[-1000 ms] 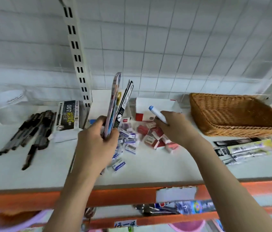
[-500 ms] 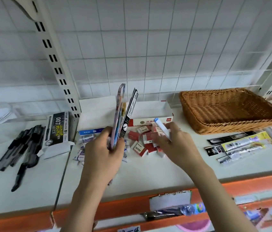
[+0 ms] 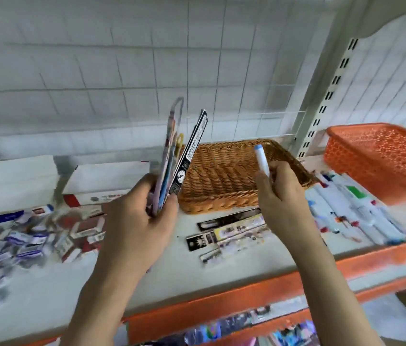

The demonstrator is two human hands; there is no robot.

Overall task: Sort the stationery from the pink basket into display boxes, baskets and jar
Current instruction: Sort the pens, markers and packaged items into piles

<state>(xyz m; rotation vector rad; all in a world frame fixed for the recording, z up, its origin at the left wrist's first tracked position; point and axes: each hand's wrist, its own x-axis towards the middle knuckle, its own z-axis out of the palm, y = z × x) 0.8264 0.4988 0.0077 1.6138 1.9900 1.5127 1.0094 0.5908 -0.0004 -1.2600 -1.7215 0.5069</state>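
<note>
My left hand (image 3: pixel 142 221) grips several long flat stationery packs (image 3: pixel 184 156), held upright in front of the shelf. My right hand (image 3: pixel 281 196) pinches a white marker with a blue cap (image 3: pixel 261 161), its tip pointing up over the front of the empty brown wicker basket (image 3: pixel 221 196). Flat pen packs (image 3: pixel 231 228) lie on the shelf in front of that basket. White markers (image 3: pixel 354 216) lie in a heap to the right. An orange plastic basket (image 3: pixel 381 161) stands at the far right. The pink basket is out of view.
Red and blue-white eraser boxes (image 3: pixel 34 236) are scattered at the left, in front of two white display boxes (image 3: pixel 107 181). The shelf has an orange front edge (image 3: pixel 246 295). A wire grid (image 3: pixel 197 71) backs it, with a slotted upright (image 3: pixel 326 96) at the right.
The view swung right, bringing the wicker basket to the middle and the orange basket into view. My right hand carried the marker from over the erasers to the wicker basket's front. My left hand's grip is unchanged.
</note>
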